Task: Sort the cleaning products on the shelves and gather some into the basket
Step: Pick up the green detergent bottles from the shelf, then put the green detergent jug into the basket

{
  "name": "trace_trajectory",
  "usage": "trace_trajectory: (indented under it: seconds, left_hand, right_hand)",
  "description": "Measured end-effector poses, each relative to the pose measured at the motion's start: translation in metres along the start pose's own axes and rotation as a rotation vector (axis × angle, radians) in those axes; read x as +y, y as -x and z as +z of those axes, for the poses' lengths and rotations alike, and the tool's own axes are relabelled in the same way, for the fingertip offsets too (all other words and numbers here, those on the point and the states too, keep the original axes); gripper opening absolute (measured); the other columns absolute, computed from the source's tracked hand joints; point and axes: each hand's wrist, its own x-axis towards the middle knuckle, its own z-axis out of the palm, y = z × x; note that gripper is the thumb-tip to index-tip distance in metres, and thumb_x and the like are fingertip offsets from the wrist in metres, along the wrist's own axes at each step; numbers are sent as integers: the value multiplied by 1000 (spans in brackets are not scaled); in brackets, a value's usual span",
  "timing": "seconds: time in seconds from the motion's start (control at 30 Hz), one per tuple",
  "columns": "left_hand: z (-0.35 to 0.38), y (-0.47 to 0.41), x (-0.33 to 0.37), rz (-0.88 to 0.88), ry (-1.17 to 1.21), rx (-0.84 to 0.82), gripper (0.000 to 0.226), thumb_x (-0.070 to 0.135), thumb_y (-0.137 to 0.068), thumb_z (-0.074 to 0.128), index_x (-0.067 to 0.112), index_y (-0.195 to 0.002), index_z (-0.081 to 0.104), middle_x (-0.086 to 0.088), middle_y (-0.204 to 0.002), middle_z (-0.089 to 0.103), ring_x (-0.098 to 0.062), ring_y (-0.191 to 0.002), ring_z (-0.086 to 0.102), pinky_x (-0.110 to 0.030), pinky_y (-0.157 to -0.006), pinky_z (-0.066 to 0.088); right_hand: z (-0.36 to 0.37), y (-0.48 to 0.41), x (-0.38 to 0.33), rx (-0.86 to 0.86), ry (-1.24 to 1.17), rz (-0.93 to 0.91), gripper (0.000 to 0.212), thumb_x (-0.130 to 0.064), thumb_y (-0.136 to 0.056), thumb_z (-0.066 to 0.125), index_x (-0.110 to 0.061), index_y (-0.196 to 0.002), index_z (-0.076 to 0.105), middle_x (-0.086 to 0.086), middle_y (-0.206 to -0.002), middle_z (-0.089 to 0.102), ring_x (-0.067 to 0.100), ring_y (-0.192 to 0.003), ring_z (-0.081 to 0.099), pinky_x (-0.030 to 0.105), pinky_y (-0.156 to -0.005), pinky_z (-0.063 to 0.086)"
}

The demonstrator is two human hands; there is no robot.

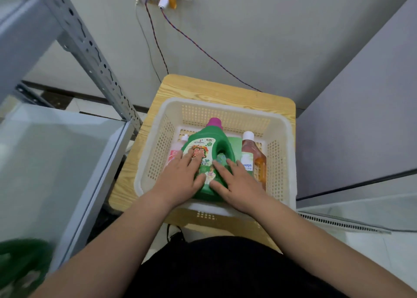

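Green jug (212, 139) lies in basket (225, 108) (gap at far wall); left hand (180, 178) and right hand (239, 180) rest flat-fingered on it.

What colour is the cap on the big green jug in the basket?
Magenta-purple; the cap shows clearly in the head view, atop the green jug.

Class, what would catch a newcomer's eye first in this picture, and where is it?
The big green detergent jug with a purple cap lies in the middle of the white basket, the left hand and right hand resting flat on it. An amber bottle lies to its right.
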Motion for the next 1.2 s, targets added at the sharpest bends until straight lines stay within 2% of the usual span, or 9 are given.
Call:
trace_trajectory:
  seconds: [0.03,0.1,0.17,0.23,0.33,0.63,0.77,0.93,1.2]
  left_hand:
    - [-4,11,9,-6,15,49,65,44,-104,43,20,-162,25,-9,-165,32,-34,-152,24,-46,-125,20]
    - [-9,38,28,-34,66,152,64,37,-98,55,17,-157,39,-7,-150,51,-28,-139,42,-43,-117,34]
    - [-9,66,44,-89,111,213,61,30,-92,62,13,-150,48,-8,-136,60,-26,-126,52,-42,-108,43]
    - [-3,98,58,-161,86,261,59,25,-88,69,7,-143,56,-11,-126,65,-30,-118,58,-43,-103,46]
    - [12,146,75,-287,69,311,55,18,-84,76,3,-135,61,-15,-120,67,-36,-112,62,-37,-102,41]
    - [67,279,97,-692,218,263,58,39,-98,54,27,-153,41,6,-147,50,-18,-138,39,-32,-112,34]
    - [80,329,92,-801,263,315,54,40,-99,52,30,-151,42,7,-148,50,-16,-137,41,-34,-112,38]
    - [95,396,76,-881,273,322,46,42,-100,48,33,-145,47,8,-141,56,-16,-130,50,-38,-104,46]
    - [121,466,60,-955,336,353,44,42,-100,49,34,-143,48,10,-138,58,-15,-128,51,-37,-100,49]
  right_hand:
    - [-7,8,2,34,28,-51,82,-83,-88,16,-44,-160,16,5,-170,19,29,-157,12,52,-123,23]
    - [-19,22,8,119,76,-164,71,-67,-94,37,-29,-153,41,6,-158,39,26,-147,35,45,-115,38]
    - [-27,32,12,166,111,-287,53,-48,-97,52,-21,-143,54,3,-143,53,22,-131,51,37,-102,47]
    - [-34,42,12,164,140,-401,43,-40,-100,54,-19,-136,59,0,-131,61,19,-119,57,33,-92,50]
    - [-37,54,3,107,189,-565,38,-37,-102,52,-18,-133,62,0,-125,64,21,-116,59,35,-91,51]
    - [26,103,-60,-155,415,-904,34,-38,-102,46,-22,-128,62,3,-117,65,25,-112,60,37,-86,48]
    - [57,117,-99,-187,504,-968,35,-42,-101,46,-26,-129,60,0,-119,64,23,-109,62,35,-82,52]
    - [98,142,-155,-268,579,-993,37,-45,-102,46,-27,-133,58,-2,-124,65,20,-107,64,40,-84,57]
    - [152,175,-197,-303,663,-1019,37,-45,-101,48,-28,-132,57,-2,-121,65,18,-105,63,36,-81,54]
